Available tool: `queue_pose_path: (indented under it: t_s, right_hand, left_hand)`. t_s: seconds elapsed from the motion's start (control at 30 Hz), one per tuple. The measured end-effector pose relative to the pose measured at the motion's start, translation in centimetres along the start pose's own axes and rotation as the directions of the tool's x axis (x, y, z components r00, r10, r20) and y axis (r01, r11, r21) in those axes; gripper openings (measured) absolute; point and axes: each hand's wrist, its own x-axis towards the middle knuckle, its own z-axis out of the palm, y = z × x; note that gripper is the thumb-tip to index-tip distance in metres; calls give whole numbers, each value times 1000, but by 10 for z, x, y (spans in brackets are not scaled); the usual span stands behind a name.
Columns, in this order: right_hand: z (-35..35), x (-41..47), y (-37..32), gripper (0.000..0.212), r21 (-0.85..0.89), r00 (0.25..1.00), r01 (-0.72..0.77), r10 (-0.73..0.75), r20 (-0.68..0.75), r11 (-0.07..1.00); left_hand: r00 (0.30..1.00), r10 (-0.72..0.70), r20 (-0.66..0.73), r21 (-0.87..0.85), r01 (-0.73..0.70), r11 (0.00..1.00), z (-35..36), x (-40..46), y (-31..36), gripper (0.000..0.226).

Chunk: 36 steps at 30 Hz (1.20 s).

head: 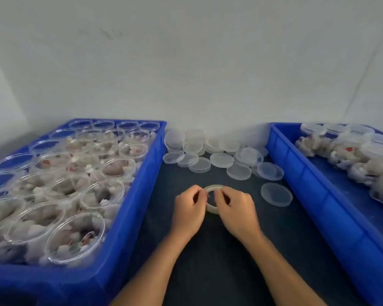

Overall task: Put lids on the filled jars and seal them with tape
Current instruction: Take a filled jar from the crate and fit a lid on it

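Note:
A roll of clear tape [213, 188] stands on edge over the dark table, held between both hands. My left hand [189, 212] pinches its left rim and my right hand [234, 209] pinches its right rim. The lower part of the roll is hidden behind my fingers. Several open clear jars [75, 237] filled with white pieces sit in the blue crate [128, 217] on the left. Loose clear lids [221, 160] lie in a pile at the back of the table, and a single lid [276, 194] lies apart to the right of my hands.
A second blue crate [318, 195] on the right holds several lidded jars [349, 151] along its far side. A pale wall rises right behind the table. Dark table surface [219, 261] runs between the two crates.

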Motion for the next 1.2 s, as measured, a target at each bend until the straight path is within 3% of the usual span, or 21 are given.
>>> queue_pose_path:
  t_s: [0.13, 0.3, 1.0, 1.2]
  right_hand:
    - [22, 10, 8, 41, -147, 998, -35, 26, -57, 989]
    - [31, 2, 15, 39, -235, 998, 48, -57, -30, 971]
    - [29, -4, 18, 44, -229, 992, 121, -127, -13, 966]
    - [17, -6, -3, 35, -150, 982, 178, -185, -35, 972]
  left_hand:
    - [998, -58, -38, 59, 60, 996, 1, 17, -15, 28]
    - [998, -50, -22, 49, 51, 998, 2, 13, -31, 29]
    - [995, -63, 74, 8, 63, 998, 4, 9, -26, 27]
    - [999, 12, -33, -61, -14, 998, -18, 10, 8, 21]
